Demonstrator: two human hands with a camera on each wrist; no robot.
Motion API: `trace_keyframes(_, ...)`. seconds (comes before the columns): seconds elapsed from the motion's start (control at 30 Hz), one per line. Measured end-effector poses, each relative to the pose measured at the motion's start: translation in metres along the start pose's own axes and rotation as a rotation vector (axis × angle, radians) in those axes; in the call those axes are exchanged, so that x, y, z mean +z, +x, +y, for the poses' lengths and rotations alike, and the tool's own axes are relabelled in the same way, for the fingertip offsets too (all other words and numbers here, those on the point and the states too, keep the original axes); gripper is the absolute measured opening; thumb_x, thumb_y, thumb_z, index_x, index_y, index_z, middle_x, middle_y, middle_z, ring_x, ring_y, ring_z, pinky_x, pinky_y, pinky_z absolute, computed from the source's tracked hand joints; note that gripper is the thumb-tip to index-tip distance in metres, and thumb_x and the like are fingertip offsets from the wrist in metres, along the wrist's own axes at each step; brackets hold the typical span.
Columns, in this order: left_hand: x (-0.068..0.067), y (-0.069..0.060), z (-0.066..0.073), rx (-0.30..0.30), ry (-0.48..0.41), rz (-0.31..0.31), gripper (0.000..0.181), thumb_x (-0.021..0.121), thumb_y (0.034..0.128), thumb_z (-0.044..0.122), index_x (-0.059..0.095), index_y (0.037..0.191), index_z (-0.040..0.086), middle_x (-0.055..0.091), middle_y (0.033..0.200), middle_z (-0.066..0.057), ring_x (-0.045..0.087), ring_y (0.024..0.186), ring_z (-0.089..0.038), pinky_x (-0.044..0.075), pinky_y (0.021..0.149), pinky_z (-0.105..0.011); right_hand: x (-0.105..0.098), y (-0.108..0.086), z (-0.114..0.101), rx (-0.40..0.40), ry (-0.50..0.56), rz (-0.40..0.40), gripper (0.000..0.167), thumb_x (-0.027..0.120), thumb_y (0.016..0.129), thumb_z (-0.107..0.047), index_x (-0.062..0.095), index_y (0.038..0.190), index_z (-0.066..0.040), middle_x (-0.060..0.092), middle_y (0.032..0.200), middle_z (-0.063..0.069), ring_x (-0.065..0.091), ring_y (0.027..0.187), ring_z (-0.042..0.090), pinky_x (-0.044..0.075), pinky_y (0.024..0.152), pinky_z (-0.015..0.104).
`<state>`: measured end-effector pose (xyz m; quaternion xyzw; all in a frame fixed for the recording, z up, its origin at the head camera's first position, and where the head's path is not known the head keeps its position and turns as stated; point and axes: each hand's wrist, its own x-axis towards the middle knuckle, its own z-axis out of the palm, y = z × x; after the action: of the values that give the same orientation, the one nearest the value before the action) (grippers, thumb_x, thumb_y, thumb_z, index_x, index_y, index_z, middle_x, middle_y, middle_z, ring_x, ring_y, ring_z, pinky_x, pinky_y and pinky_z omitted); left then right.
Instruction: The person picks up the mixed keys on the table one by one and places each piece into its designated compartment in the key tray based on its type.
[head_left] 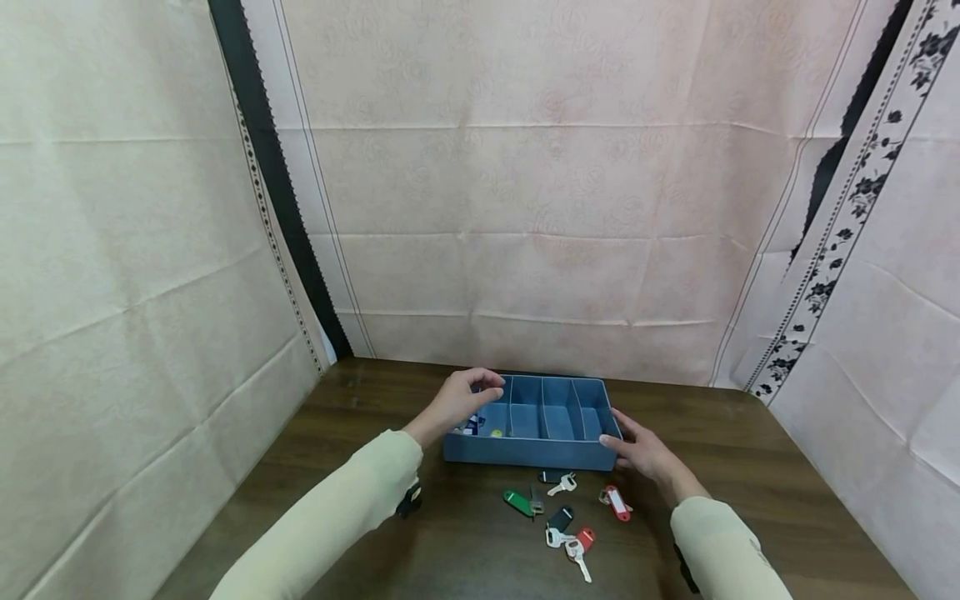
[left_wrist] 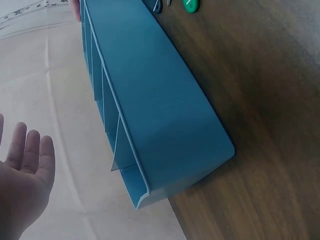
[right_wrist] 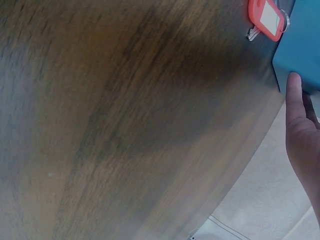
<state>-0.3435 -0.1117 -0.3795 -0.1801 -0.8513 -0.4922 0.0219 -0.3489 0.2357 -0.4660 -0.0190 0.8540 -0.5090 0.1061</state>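
Observation:
A blue divided box (head_left: 532, 454) stands on the table with several open compartments in a row. Over its left end hovers my left hand (head_left: 467, 400), fingers gently bent, nothing visible in it. In the left wrist view the same hand (left_wrist: 30, 175) shows relaxed fingers apart from the box wall (left_wrist: 155, 95). My right hand (head_left: 645, 450) grips the box's right front corner, thumb at the front and fingers along the side. In the right wrist view, the thumb (right_wrist: 295, 97) lies against the blue wall. Small blue-and-white and yellow items (head_left: 497, 433) lie in the leftmost compartment.
In front of the box lie several keys with tags: a green tag (head_left: 518, 503), a dark tag (head_left: 561, 518), a red tag (head_left: 586, 537), another red tag (head_left: 618, 503) and a silver key (head_left: 564, 484). Pale cloth (head_left: 540, 208) hangs behind the wooden table (head_left: 360, 517).

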Motion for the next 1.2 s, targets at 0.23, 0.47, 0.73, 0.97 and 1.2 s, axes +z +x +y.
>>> trace_keyframes(0.23, 0.004, -0.007, -0.004, -0.012, 0.011, -0.022, 0.019, 0.063, 0.0989, 0.026, 0.069, 0.115, 0.018, 0.065, 0.113, 0.003, 0.057, 0.107, -0.019, 0.049, 0.096, -0.042, 0.0, 0.001, 0.0, 0.011, 0.014, 0.003, 0.09, 0.065, 0.092, -0.05, 0.017, 0.16, -0.017, 0.022, 0.154, 0.034, 0.042, 0.131, 0.05, 0.046, 0.098, 0.052)
trace_keyframes(0.47, 0.01, -0.018, -0.008, -0.001, -0.013, -0.06, 0.019, 0.064, 0.0985, 0.025, 0.07, 0.114, 0.017, 0.065, 0.11, 0.004, 0.059, 0.101, -0.018, 0.052, 0.087, -0.038, 0.001, 0.002, 0.002, 0.009, 0.006, 0.005, 0.091, 0.065, 0.091, -0.051, 0.016, 0.16, -0.017, 0.021, 0.154, 0.034, 0.042, 0.131, 0.051, 0.046, 0.098, 0.053)
trace_keyframes(0.73, 0.018, -0.031, -0.014, 0.028, -0.049, -0.106, 0.019, 0.064, 0.0986, 0.024, 0.07, 0.115, 0.015, 0.065, 0.108, 0.004, 0.059, 0.103, -0.018, 0.051, 0.09, -0.038, 0.001, 0.001, 0.002, -0.005, 0.005, 0.009, 0.094, 0.066, 0.089, -0.053, 0.016, 0.16, -0.016, 0.022, 0.154, 0.034, 0.041, 0.131, 0.052, 0.046, 0.098, 0.053)
trace_keyframes(0.97, 0.027, -0.04, -0.02, 0.036, -0.06, -0.145, 0.015, 0.065, 0.098, 0.026, 0.071, 0.11, 0.019, 0.066, 0.106, 0.005, 0.06, 0.1, -0.021, 0.052, 0.087, -0.036, 0.001, 0.002, 0.003, -0.005, 0.017, 0.012, 0.095, 0.067, 0.087, -0.054, 0.018, 0.16, -0.017, 0.025, 0.154, 0.033, 0.044, 0.13, 0.05, 0.047, 0.097, 0.052)
trace_keyframes(1.2, 0.041, -0.049, -0.029, 0.04, -0.062, -0.173, 0.022, 0.067, 0.0966, 0.022, 0.07, 0.113, 0.007, 0.066, 0.107, 0.004, 0.06, 0.101, -0.018, 0.052, 0.088, -0.032, 0.0, 0.004, 0.003, -0.014, 0.028, 0.001, 0.091, 0.066, 0.09, -0.052, 0.019, 0.159, -0.016, 0.027, 0.152, 0.033, 0.047, 0.129, 0.047, 0.049, 0.095, 0.049)
